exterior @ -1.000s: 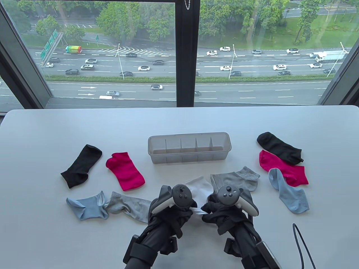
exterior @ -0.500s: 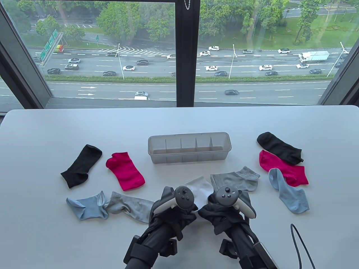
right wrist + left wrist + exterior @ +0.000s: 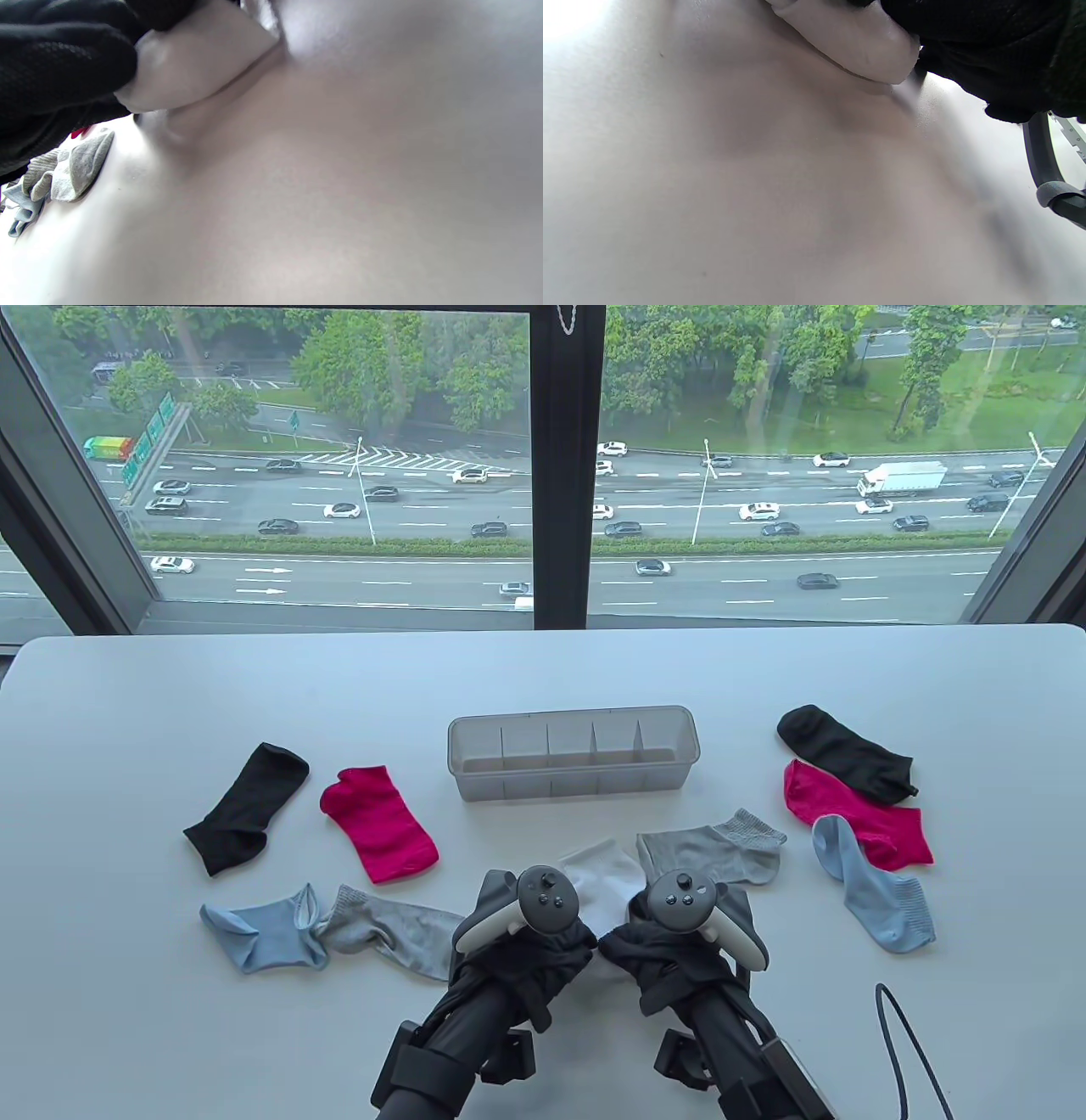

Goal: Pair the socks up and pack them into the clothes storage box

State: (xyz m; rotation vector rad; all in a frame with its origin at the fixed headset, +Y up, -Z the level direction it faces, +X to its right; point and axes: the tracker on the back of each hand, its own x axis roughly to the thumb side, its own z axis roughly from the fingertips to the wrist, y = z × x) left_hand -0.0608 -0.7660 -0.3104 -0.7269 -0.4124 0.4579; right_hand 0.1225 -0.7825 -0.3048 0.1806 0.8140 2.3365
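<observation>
Both hands sit close together at the 6 o'clock edge of the counter (image 3: pixel 170 687), gloved knuckles almost touching, with the white sock (image 3: pixel 604 884) between and just beyond them. The left hand (image 3: pixel 530 959) has its fingers curled onto a rolled end of the white fabric, as the left wrist view shows a white roll pressed against the black glove. The right hand (image 3: pixel 670 954) likewise pinches white cloth, seen in the right wrist view tucked under the dark fingers (image 3: pixel 63 63). The sock's free part fans out toward 12 o'clock from the hands, lying flat. The clothes storage box (image 3: pixel 573 753) stands further on at 12 o'clock, apart from the hands, its divided compartments holding nothing visible. A grey sock (image 3: pixel 713 844) lies just at 1 o'clock of the right hand, touching the white one's edge. At 9 o'clock of the left hand lie another grey sock (image 3: pixel 386 933) and a light blue sock (image 3: pixel 263 933); at 10 o'clock a pink sock (image 3: pixel 379 823) and a black sock (image 3: pixel 246 806). At 2 o'clock lie a black, a pink and a light blue sock, overlapping.
</observation>
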